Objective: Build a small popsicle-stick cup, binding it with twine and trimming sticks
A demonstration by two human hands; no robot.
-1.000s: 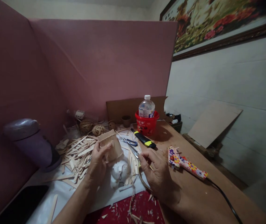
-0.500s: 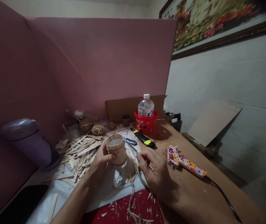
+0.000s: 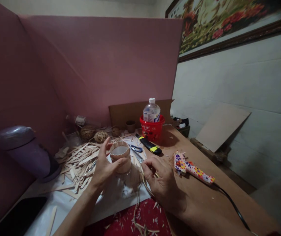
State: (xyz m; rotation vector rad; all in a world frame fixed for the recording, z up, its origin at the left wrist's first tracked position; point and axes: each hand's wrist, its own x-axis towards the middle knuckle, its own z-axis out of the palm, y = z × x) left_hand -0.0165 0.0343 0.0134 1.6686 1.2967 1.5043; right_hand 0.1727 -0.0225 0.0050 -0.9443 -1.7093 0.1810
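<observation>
A small round cup point(image 3: 123, 164) faced with pale wooden sticks, with a scalloped rim and a whitish inside, is in front of me. My left hand point(image 3: 105, 167) is at its left side, fingers stretched up and apart, thumb lying across the front of the cup. My right hand point(image 3: 163, 182) is closed in a pinch just right of the cup. A strand of twine point(image 3: 145, 186) runs from its fingers and loops downward; the very fingertips' hold is partly hidden. Loose twine point(image 3: 136, 216) trails over the red mat point(image 3: 120, 226).
Wooden sticks point(image 3: 81, 167) lie heaped at left, with twine balls point(image 3: 101, 136) behind. Scissors point(image 3: 136, 149), a black-yellow utility knife point(image 3: 149, 144) and a red bucket point(image 3: 151, 129) holding a bottle point(image 3: 151, 111) stand beyond. A flowered glue gun point(image 3: 192, 168) with cord lies right.
My left hand has loosened from around the cup, its fingers lifting and spreading. The right hand keeps its pinch on the twine. The whole view has shifted slightly.
</observation>
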